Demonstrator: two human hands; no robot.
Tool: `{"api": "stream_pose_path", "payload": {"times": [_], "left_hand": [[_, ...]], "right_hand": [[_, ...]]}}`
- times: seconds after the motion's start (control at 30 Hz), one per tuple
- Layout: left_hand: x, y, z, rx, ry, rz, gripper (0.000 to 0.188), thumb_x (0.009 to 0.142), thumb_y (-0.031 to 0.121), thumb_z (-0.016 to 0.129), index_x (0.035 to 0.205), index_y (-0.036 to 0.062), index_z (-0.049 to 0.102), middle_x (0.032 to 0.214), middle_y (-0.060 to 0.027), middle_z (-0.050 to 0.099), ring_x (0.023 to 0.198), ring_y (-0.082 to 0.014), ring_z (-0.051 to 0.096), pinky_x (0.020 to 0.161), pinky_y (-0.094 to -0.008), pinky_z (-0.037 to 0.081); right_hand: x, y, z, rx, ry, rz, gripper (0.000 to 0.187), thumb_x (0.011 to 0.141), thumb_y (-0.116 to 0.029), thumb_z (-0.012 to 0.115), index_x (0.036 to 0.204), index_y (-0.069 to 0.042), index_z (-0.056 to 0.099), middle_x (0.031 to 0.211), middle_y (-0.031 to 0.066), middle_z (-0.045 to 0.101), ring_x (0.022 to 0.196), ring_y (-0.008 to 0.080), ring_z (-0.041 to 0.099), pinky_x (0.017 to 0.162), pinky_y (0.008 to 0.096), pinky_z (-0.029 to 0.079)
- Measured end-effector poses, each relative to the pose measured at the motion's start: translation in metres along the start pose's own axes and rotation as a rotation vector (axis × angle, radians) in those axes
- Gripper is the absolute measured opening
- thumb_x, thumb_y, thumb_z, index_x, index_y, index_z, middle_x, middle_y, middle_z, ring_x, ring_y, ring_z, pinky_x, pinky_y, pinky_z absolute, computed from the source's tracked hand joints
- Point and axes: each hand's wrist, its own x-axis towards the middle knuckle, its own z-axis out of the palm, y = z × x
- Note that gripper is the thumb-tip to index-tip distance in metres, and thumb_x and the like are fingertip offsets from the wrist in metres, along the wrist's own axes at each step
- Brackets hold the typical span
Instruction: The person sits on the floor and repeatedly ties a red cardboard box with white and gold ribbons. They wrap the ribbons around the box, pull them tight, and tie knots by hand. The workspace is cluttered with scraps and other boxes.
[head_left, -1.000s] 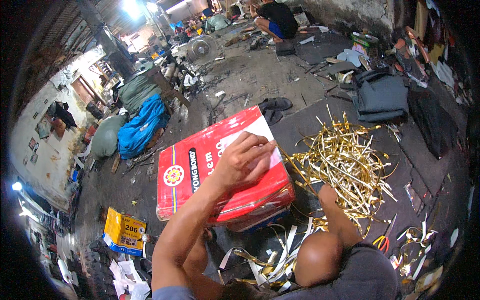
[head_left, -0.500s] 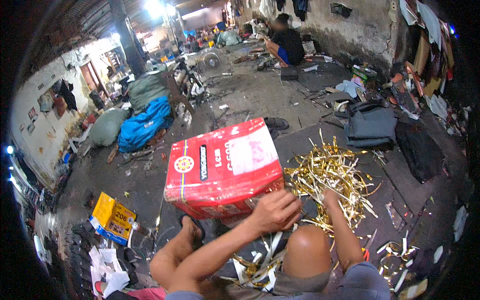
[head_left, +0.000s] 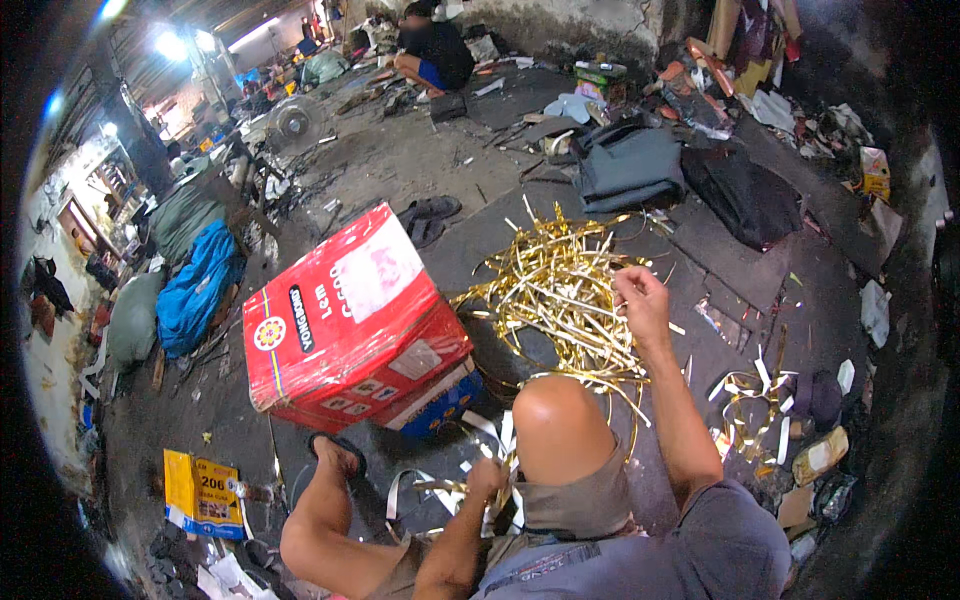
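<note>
A tangled pile of shiny gold and white strips (head_left: pixel 560 290) lies on the dark floor ahead of my raised knee. At its right edge, my right hand (head_left: pixel 643 298) is closed in a pinch; what its fingertips hold is too small to make out. My left hand (head_left: pixel 487 478) is low between my legs, closed around gold-and-white strips (head_left: pixel 440 487) that trail out beside it. A red cardboard box (head_left: pixel 350 345) with a flower emblem and a pale patch stands tilted to the left of the pile. Its blue lower side shows near my knee.
A yellow printed carton piece (head_left: pixel 203 490) lies at lower left. Loose strips (head_left: pixel 750 415) are scattered on the right. Dark sandals (head_left: pixel 430 218) and folded grey cloth (head_left: pixel 628 165) lie beyond the pile. Another person (head_left: pixel 435 55) crouches at the back, near a fan (head_left: pixel 292 122).
My left hand has moved from the box's near edge down to the strips between my legs. My right hand has risen along the pile's right side. The view has turned right.
</note>
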Motion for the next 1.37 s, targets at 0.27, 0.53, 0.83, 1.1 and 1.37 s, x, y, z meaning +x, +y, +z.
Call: {"api": "stream_pose_path", "payload": {"times": [0.27,0.53,0.83,1.1,1.37], "left_hand": [[-0.09,0.079,-0.178,-0.349,0.303,0.214,0.044,0.07,0.046,0.092,0.073,0.009,0.068,0.073,-0.0144,0.072,0.07,-0.0311,0.071,0.066,-0.0447,0.053],[-0.226,0.172,-0.319,-0.691,0.411,0.579,0.02,0.098,0.016,0.072,0.092,-0.0026,0.076,0.076,-0.0031,0.072,0.074,-0.0063,0.062,0.067,-0.0282,0.051],[-0.249,0.083,-0.439,-0.53,0.377,0.627,0.038,0.077,0.009,0.091,0.108,0.0048,0.069,0.096,0.0009,0.07,0.094,-0.0098,0.066,0.085,-0.0297,0.054],[-0.196,-0.062,-0.556,-0.453,0.478,0.175,0.019,0.092,0.025,0.074,0.101,0.0081,0.076,0.078,-0.0029,0.073,0.063,-0.0085,0.062,0.053,-0.0268,0.045],[-0.103,-0.009,-0.544,0.619,1.374,0.088,0.017,0.085,0.019,0.07,0.1,0.0101,0.073,0.109,-0.0202,0.067,0.105,-0.0359,0.067,0.087,-0.051,0.055]], "right_hand": [[-0.057,-0.117,0.066,-0.184,-0.822,-0.116,0.027,0.092,-0.022,0.079,0.109,-0.003,0.072,0.09,-0.0001,0.07,0.083,0.0077,0.062,0.075,0.0278,0.052],[-0.084,-0.157,0.142,-0.059,-1.389,-0.568,0.068,0.085,-0.027,0.083,0.142,-0.004,0.054,0.12,0.0183,0.068,0.117,0.0351,0.066,0.103,0.0434,0.051],[-0.015,-0.195,0.154,-0.054,-1.32,-0.23,0.026,0.082,-0.007,0.087,0.101,-0.002,0.07,0.089,0.0003,0.07,0.081,0.0062,0.065,0.071,0.0223,0.053],[0.058,-0.165,0.225,-0.297,-1.209,-0.115,0.024,0.097,-0.026,0.073,0.101,-0.002,0.074,0.08,0.0012,0.072,0.07,0.0076,0.064,0.06,0.0275,0.05],[0.058,-0.137,0.273,-0.738,-1.038,-0.619,0.029,0.089,-0.029,0.072,0.104,-0.006,0.082,0.094,0.0148,0.08,0.084,0.029,0.076,0.081,0.0416,0.057]]}}
